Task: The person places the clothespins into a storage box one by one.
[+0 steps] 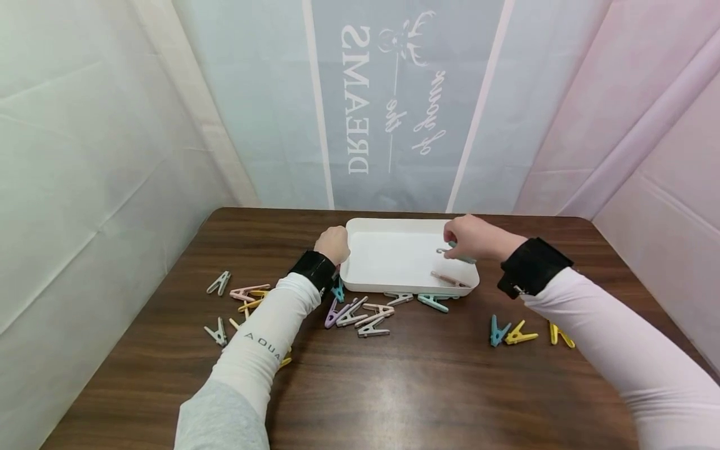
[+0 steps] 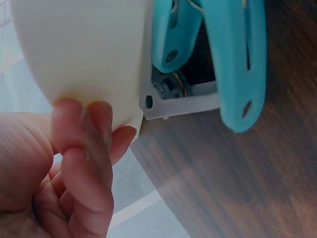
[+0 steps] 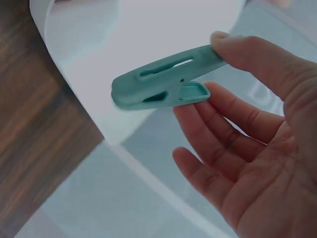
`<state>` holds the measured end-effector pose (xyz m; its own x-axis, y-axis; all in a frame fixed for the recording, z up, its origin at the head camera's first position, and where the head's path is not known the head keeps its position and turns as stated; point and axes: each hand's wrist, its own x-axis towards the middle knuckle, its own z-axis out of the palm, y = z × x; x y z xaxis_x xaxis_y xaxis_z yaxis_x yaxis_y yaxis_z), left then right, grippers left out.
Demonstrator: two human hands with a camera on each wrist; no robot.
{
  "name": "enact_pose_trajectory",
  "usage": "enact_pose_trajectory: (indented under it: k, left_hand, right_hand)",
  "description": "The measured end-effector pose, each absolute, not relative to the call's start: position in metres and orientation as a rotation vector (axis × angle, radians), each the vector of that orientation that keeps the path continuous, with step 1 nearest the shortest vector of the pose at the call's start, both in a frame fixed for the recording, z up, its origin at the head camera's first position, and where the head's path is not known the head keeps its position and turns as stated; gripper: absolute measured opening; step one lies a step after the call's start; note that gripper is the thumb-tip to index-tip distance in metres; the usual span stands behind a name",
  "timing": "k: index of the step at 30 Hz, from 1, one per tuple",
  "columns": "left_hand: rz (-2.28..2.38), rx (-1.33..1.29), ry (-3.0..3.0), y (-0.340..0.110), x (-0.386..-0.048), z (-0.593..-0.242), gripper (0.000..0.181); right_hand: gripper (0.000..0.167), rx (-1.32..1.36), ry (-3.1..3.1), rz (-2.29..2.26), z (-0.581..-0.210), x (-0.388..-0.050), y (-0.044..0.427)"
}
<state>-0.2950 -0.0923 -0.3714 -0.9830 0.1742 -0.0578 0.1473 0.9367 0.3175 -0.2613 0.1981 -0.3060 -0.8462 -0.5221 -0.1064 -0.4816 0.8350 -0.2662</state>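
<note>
Soft glare on the table [image 1: 394, 390]; wrist views dimmer, hazier

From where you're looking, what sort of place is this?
Probably an indoor tabletop workspace: a brown table holds loose clips and a white tray, with pale fabric hanging behind and beside it.

The right hand [image 1: 477, 237] holds a green clip [image 1: 464, 258].
</note>
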Motion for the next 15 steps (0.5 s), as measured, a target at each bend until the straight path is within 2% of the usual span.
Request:
enact_pose_trajectory:
  k: [15]
  left_hand:
    - [0.499, 0.264, 3.002, -0.092, -0.296, -0.372, 0.018]
  right_hand:
    - [0.02, -0.735, 2.815, -0.21, -0.338, -0.276, 0.188]
